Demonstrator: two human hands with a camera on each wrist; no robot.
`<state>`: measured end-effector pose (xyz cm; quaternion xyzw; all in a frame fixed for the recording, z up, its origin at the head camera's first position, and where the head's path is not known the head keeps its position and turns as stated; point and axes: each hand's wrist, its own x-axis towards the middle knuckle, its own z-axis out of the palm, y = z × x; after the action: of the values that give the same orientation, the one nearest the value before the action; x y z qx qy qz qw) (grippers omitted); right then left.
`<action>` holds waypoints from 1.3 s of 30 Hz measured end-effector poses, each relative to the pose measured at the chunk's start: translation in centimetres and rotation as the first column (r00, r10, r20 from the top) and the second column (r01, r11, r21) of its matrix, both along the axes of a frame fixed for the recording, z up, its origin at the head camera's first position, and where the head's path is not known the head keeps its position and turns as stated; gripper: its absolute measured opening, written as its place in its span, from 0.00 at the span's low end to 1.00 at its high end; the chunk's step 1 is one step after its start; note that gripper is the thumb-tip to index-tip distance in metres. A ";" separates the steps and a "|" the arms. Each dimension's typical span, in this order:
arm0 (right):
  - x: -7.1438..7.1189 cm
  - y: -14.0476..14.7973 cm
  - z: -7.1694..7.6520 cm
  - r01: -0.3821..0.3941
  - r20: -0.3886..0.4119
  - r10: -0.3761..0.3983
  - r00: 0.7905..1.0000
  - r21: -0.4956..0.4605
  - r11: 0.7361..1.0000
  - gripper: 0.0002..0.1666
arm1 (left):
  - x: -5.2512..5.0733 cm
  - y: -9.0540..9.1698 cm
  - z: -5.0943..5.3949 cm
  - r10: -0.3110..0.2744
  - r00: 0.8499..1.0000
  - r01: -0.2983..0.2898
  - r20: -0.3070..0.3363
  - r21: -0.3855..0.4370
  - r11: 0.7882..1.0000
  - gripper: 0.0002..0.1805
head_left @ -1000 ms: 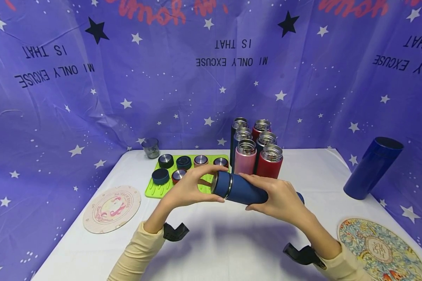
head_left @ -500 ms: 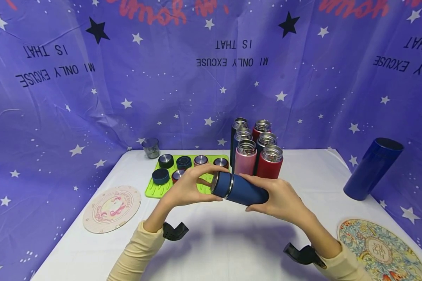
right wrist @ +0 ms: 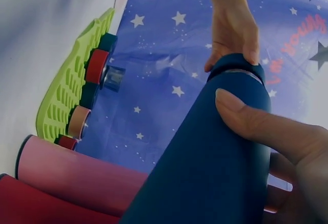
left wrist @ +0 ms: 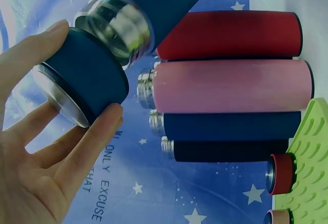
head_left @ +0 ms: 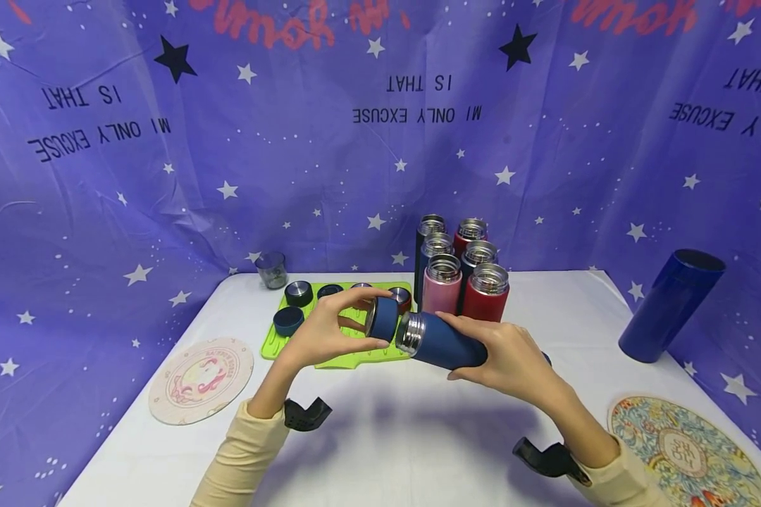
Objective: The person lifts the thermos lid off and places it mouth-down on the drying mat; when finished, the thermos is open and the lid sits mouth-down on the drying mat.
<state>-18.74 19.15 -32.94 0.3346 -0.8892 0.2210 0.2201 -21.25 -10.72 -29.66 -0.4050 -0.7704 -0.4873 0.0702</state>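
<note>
My left hand [head_left: 326,329] pinches a dark blue screw lid [head_left: 384,320] by its sides, thumb and fingers spread around the rim. To its right, my right hand [head_left: 507,355] grips a dark blue thermos bottle [head_left: 450,343] around the body. The bottle is tilted, its mouth pointing left toward the lid. A narrow gap separates lid and bottle in the head view, and the silver threaded neck [head_left: 411,332] shows. In the left wrist view the lid [left wrist: 89,73] sits just off the bare neck [left wrist: 120,24]; the bottle's base lies outside that view.
Several lidless bottles in pink [head_left: 442,292], red [head_left: 485,296] and dark colours stand behind the hands. A green mat [head_left: 271,346] bears several lids. A glass [head_left: 271,270] stands at the back left, a tall blue bottle [head_left: 669,306] at right. Round mats [head_left: 201,380] lie both sides.
The lid has come away from the bottle's neck and moved slightly left with my left hand, baring the silver threads. My right hand and the bottle have barely moved.
</note>
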 end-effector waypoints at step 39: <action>-2.7 10.9 2.8 0.230 0.080 -0.243 0.967 -0.688 0.688 0.47 | -10.2 -1.7 -9.5 0.363 0.931 -0.352 -0.025 -0.316 0.881 0.38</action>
<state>-21.49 30.05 -30.14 0.1128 -0.7756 0.5038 0.3632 -31.49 -12.45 -39.12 -0.2534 -0.9007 -0.3436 0.0796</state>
